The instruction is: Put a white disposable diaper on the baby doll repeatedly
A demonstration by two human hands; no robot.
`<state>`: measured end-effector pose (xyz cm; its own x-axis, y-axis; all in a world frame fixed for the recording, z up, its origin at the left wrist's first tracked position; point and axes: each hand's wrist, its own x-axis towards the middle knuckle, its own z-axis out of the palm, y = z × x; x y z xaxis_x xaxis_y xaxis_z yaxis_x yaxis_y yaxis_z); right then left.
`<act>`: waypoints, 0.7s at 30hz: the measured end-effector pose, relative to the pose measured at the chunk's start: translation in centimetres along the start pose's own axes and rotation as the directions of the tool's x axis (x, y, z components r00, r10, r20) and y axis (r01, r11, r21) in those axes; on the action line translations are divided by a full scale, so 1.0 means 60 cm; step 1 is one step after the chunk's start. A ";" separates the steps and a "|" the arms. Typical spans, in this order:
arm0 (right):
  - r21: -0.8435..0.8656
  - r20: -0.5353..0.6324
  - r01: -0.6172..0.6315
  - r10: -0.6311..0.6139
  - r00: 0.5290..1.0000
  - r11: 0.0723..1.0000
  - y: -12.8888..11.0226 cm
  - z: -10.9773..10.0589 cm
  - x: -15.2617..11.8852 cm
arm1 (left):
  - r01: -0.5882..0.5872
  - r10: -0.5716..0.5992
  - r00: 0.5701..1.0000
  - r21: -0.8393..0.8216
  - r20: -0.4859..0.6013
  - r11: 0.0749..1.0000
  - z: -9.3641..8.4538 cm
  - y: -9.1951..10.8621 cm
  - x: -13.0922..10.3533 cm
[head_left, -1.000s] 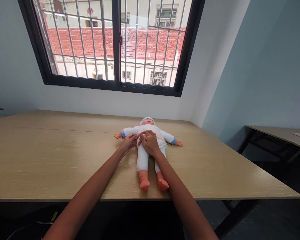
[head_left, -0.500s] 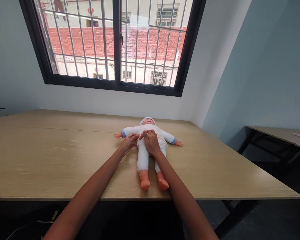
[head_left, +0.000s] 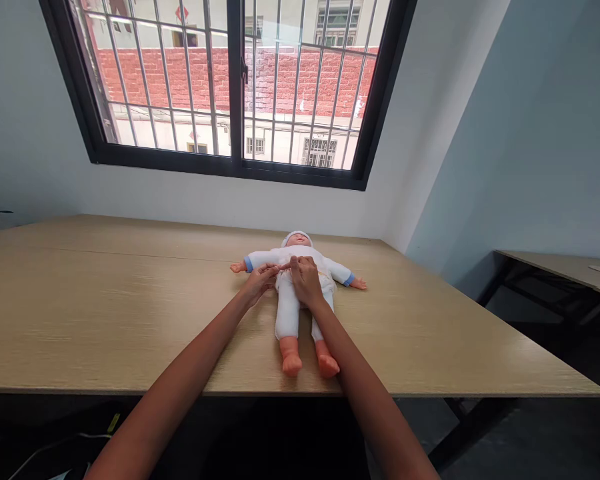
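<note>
Wood-grain surface [head_left: 105,320] carries a doll [head_left: 300,293] lying face up near its front edge. Above the doll's bare feet, the left hand [head_left: 260,283] and right hand [head_left: 306,280] pinch the white clothing at its chest; small, even tugs should keep the fabric flat. Beyond the doll stands a barred window [head_left: 230,87].

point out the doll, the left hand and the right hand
doll [head_left: 286,312]: head view, on its white trouser leg
left hand [head_left: 258,283]: head view, on the back of the hand
right hand [head_left: 306,281]: head view, on the back of the hand
</note>
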<state>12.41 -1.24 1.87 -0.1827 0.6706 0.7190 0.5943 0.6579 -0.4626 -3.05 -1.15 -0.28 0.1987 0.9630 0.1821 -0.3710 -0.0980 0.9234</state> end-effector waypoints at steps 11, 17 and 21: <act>0.024 0.021 -0.014 0.014 1.000 1.000 -0.003 -0.002 0.000 | 0.012 -0.011 1.000 0.010 -0.022 1.000 0.001 0.001 0.002; -0.039 -0.031 -0.017 0.016 0.999 0.999 -0.007 -0.003 0.001 | 0.015 -0.014 0.998 0.006 -0.063 1.000 0.001 -0.002 0.004; -0.086 -0.289 -0.250 0.215 0.933 0.964 0.014 -0.021 0.005 | -0.020 0.025 0.983 0.030 -0.180 0.999 -0.011 -0.017 0.011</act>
<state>13.83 -0.89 2.33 0.1843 0.6680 0.7210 0.6865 0.4374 -0.5808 -3.15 -0.22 -1.32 0.0229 0.9896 0.1417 -0.3473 -0.1251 0.9294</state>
